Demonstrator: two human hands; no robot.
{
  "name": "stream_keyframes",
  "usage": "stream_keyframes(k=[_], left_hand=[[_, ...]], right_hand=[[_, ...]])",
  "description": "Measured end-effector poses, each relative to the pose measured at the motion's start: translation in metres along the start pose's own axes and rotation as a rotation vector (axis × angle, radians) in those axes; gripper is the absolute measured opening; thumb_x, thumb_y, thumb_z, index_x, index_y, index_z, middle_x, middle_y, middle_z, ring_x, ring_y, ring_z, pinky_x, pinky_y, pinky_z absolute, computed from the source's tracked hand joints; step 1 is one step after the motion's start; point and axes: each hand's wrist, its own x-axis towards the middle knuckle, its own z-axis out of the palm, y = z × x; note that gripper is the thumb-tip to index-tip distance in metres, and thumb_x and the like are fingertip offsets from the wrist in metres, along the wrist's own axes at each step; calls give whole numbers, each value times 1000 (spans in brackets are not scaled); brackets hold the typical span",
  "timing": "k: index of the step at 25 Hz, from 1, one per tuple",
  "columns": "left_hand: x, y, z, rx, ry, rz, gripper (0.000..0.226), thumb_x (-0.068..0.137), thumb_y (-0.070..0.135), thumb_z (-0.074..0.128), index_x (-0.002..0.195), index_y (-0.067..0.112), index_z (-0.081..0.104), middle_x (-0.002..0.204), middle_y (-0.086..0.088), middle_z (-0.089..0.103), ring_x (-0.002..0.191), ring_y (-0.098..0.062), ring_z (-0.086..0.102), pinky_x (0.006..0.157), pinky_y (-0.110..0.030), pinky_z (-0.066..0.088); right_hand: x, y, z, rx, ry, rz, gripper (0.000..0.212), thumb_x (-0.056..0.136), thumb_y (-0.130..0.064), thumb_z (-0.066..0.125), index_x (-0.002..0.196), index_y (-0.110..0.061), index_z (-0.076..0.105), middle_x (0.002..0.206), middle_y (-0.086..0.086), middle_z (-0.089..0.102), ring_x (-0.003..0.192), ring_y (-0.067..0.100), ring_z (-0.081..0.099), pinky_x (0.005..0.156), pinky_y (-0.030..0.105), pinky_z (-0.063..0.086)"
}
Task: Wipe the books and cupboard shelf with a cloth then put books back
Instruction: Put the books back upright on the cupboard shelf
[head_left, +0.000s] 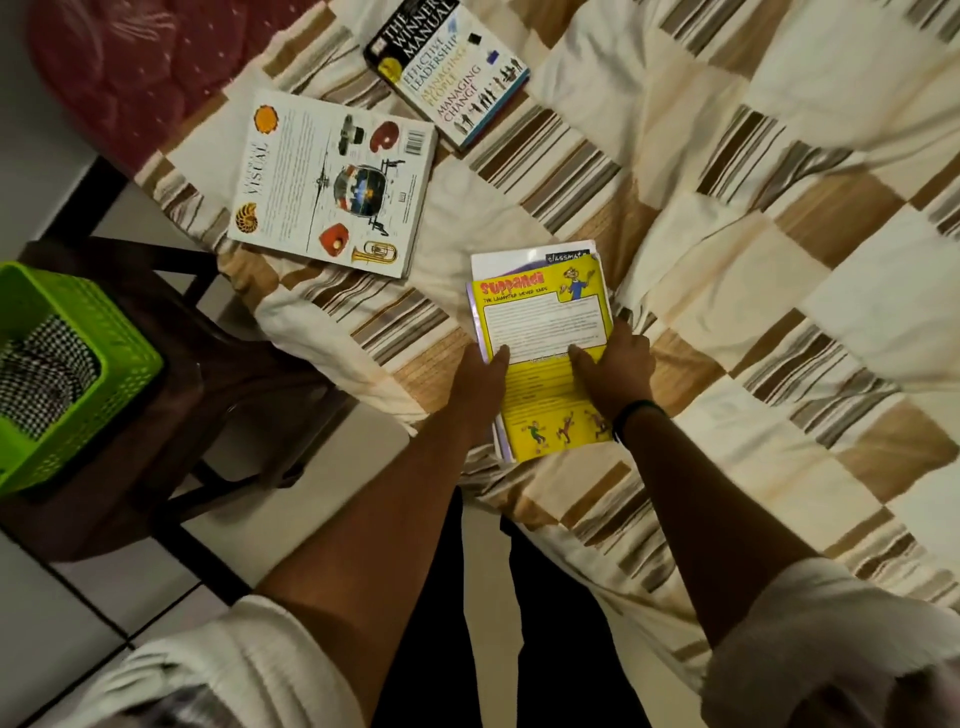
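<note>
Now in hand: by my reading, the stage where the books are laid out for wiping. A thin stack (545, 410) topped by a yellow comic (545, 322) sits near the bed's near edge, held at both sides.
Left hand: the left hand (480, 379) grips the stack's left edge, thumb flat on the cover, the other fingers tucked under and hidden.
Right hand: the right hand (621, 364), a dark wristband (636, 410) at its wrist, grips the right edge, thumb on the yellow cover, fingers curled round the side.
Stack makeup: a white notebook (519, 257) shows beneath the comic at the far end; how many more lie under it I cannot tell.
Other books: a white visual book (332, 182) lies flat further up the patchwork bedspread (727, 208); a thick manual (449, 67) lies beyond it, near its corner.
Cloth: a checked cloth (41, 374) lies in the green basket (104, 332) on a brown stool (234, 364) to the left, well apart from both hands; probably the wiper.
Shelf: not in view.
Next move: likely resting the stack on the bed and freeing one hand for the cloth. Thin covers may slide and fan, so square them first.
</note>
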Motion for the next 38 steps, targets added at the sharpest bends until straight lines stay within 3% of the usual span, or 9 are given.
stream_keyframes(k=[4,7,11,18,22,25,28,36,38], left_hand=[[0,-10,1,-77,10,37,32,98,28,64,126,12,63,118,-6,71,107,-25,68,99,-52,53],[0,-13,-1,-151,20,31,32,93,38,68,117,17,71,112,-2,75,104,-24,71,97,-53,55],[-8,-15,-7,-268,-141,9,48,88,59,66,125,28,69,121,1,73,111,-25,71,103,-53,51],[-78,8,-45,-509,-197,27,38,103,39,55,136,21,61,128,-6,70,116,-29,68,101,-51,53],[-126,18,-84,-581,-120,53,51,95,51,64,139,26,58,132,-4,68,120,-28,66,106,-53,48],[-167,24,-109,-649,-27,62,61,88,63,65,139,29,59,133,-3,67,122,-28,65,110,-54,44],[-212,28,-142,-803,17,78,53,97,50,55,140,20,57,131,-11,68,120,-34,65,108,-54,46],[-361,-24,-263,-897,481,262,29,103,35,52,123,19,65,118,-7,74,107,-27,72,95,-46,56],[-415,-57,-294,-909,582,297,30,102,34,54,121,15,67,116,-7,75,106,-28,72,98,-48,55]], right_hand=[[-1,6,-5,22,-3,21,60,86,-35,73,133,-7,50,126,21,54,123,40,45,103,48,38],[-2,12,-7,80,-27,-12,56,83,-38,76,127,-9,57,122,17,59,120,36,50,102,51,44],[-8,12,-11,359,-116,93,50,81,-41,78,118,-14,58,111,4,69,99,23,68,88,49,57],[-56,-38,-39,472,-247,-4,61,83,-26,81,124,-14,38,105,-8,65,100,16,65,91,39,51],[-95,-85,-68,412,-420,-154,33,84,-28,80,114,-26,65,111,-2,75,97,15,73,90,40,56],[-132,-126,-83,326,-476,-274,36,87,-28,78,120,-22,64,112,-4,75,100,15,72,93,47,57],[-171,-167,-83,278,-518,-378,40,85,-33,79,120,-23,63,113,-4,75,102,16,72,94,51,56],[-325,-268,-17,226,-819,-622,41,86,-25,79,123,-24,61,118,-3,74,108,18,71,97,47,55],[-383,-284,6,199,-931,-665,39,87,-18,77,123,-21,61,117,-2,74,106,18,72,92,40,58]])
